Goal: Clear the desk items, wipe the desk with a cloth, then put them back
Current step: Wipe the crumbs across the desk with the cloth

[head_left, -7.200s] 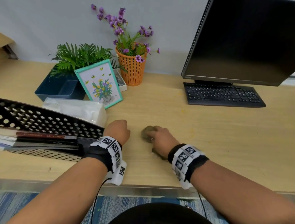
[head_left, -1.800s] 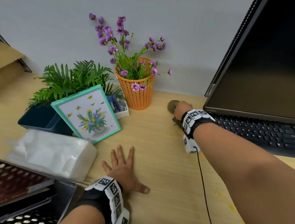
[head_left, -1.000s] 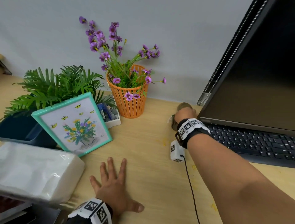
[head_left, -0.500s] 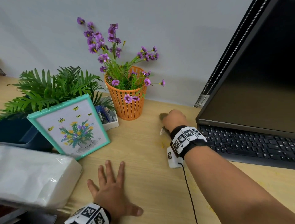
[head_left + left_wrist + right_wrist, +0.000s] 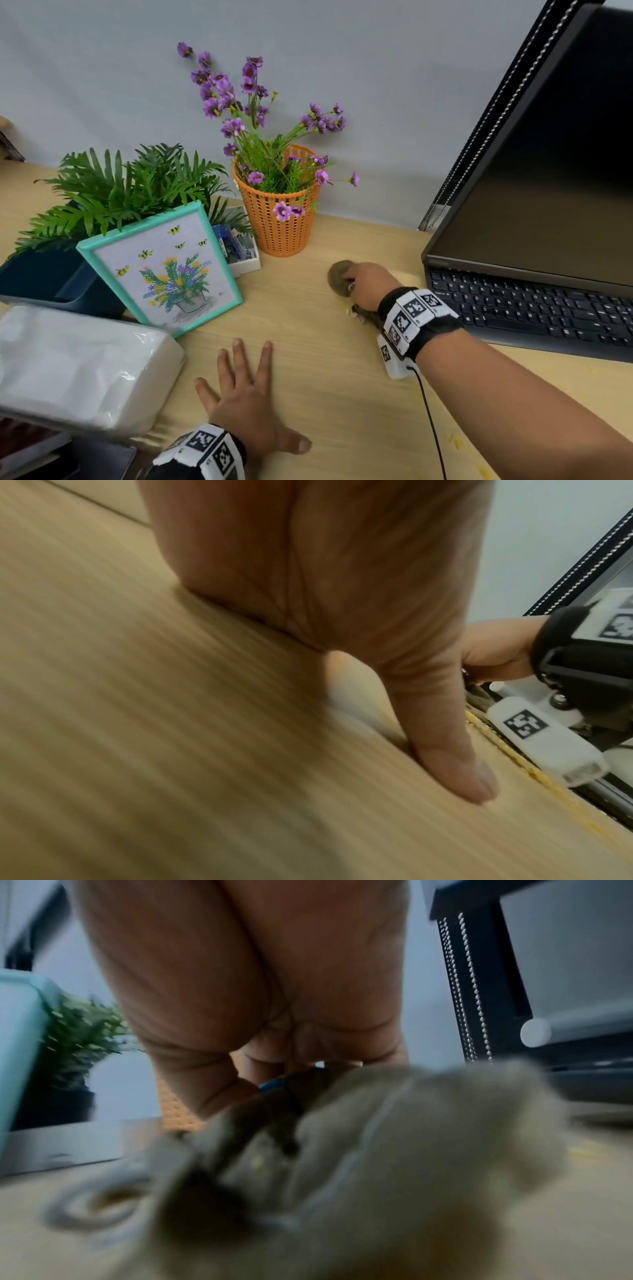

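Note:
My right hand grips a bunched grey-brown cloth and presses it on the wooden desk, between the orange flower basket and the black keyboard. In the right wrist view the cloth fills the foreground, blurred, under my curled fingers. My left hand lies flat on the desk, fingers spread, near the front edge; its thumb rests on the wood and it holds nothing.
A teal-framed flower picture leans against a dark planter with a fern. A white tissue pack lies at the left, a small white box beside the basket. The black monitor stands at the right.
My right hand has drawn the cloth from the back of the desk beside the monitor leftward and nearer, toward the basket. The left hand stays flat on the desk.

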